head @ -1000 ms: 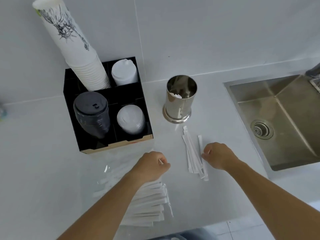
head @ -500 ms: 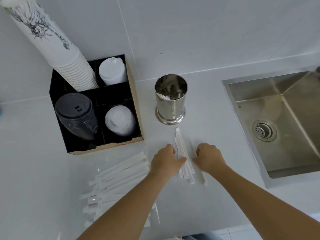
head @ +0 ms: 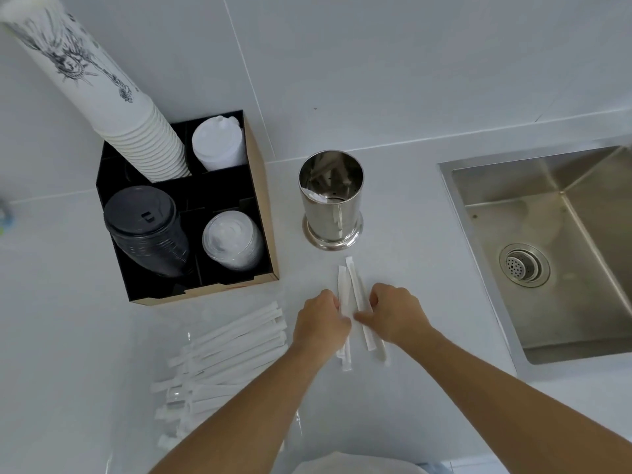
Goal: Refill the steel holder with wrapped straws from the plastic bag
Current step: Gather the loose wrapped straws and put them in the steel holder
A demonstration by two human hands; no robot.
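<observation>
You had everything on the white tabletop (head: pixel 403 206). The clear plastic bag of paper-wrapped straws (head: pixel 225 350) lay front-left, and the shiny cylindrical steel holder (head: pixel 331 203) stood upright near the wall, nearly empty. In between, your left hand (head: pixel 321 323) and right hand (head: pixel 396 314) pinched a small loose bunch of white wrapped straws (head: pixel 354 295), both grips closed on it.

Counter (head: pixel 410 268) clear btwn straws (head: pixel 354 292) & holder (head: pixel 331 200); organizer (head: pixel 263 213) blocks left.
</observation>
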